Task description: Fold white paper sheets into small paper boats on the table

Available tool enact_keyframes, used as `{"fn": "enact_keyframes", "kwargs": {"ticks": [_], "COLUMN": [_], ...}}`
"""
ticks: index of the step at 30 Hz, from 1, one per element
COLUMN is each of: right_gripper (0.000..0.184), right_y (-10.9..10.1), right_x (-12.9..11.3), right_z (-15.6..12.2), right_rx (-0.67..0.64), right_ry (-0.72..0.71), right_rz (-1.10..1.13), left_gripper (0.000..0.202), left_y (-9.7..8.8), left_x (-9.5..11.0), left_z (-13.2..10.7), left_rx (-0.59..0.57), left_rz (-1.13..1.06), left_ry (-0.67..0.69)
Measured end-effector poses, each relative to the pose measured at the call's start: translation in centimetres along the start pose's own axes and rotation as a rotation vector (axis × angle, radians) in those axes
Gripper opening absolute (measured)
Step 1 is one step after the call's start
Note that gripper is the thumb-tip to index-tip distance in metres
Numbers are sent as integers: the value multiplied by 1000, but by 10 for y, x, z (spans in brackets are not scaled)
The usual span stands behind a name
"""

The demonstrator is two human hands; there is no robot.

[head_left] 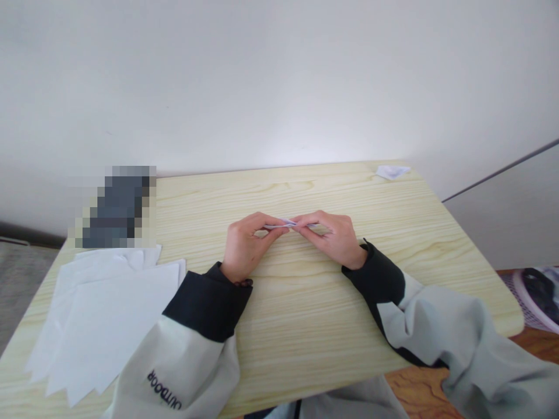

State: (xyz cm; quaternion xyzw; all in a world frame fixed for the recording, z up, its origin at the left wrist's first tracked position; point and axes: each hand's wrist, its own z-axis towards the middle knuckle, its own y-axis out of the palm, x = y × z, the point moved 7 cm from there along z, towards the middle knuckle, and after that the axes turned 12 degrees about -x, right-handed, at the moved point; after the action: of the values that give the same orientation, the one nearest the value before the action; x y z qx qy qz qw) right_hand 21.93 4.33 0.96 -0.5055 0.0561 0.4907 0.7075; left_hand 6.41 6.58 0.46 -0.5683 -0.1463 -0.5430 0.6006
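A small piece of folded white paper (288,222) is held just over the middle of the wooden table (279,326). My left hand (250,241) pinches its left part between thumb and fingers. On the other side, my right hand (334,235) pinches the right part in the same way. The fingertips of both hands almost meet at the paper's centre. Seen nearly edge-on, the paper shows several thin layers, and much of it is hidden behind my fingers.
Several overlapping white paper sheets (117,314) lie at the table's left. Behind them is a dark, pixelated rectangular object (116,209). A folded white paper piece (393,171) sits at the far right corner. A pink basket (526,297) stands on the floor at right. A white wall (279,87) borders the back.
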Motion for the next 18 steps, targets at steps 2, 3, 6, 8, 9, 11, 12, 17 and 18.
{"fn": "enact_keyframes", "kwargs": {"ticks": [2,3,6,8,9,11,12,17,18], "right_gripper": [4,4,4,4,4,4,4,2,1], "right_y": [0,0,0,-1,-1,-2,-2,-2,-2], "right_x": [0,1,2,1,1,1,1,4,5], "right_z": [0,0,0,0,0,0,0,0,0], "right_rx": [2,3,7,12,15,19,20,21,28], "right_ry": [0,5,15,13,10,8,11,43,57], "right_rz": [-1,-2,-6,-8,-8,-10,-10,-13,-3], "left_gripper": [12,13,17,18,19,23,27,27,26], "left_y": [1,1,2,2,2,1,1,3,3], "left_x": [-1,-3,-7,-8,-9,-10,-10,-15,-16], "left_z": [0,0,-1,-2,-2,-1,-1,-1,-1], "left_rx": [-4,-6,-9,-11,-9,-2,0,-55,-63], "left_rz": [-6,-12,-28,-28,-29,-34,-39,-70,-80], "left_ry": [-18,-34,-81,-98,-104,-116,-125,-210,-224]}}
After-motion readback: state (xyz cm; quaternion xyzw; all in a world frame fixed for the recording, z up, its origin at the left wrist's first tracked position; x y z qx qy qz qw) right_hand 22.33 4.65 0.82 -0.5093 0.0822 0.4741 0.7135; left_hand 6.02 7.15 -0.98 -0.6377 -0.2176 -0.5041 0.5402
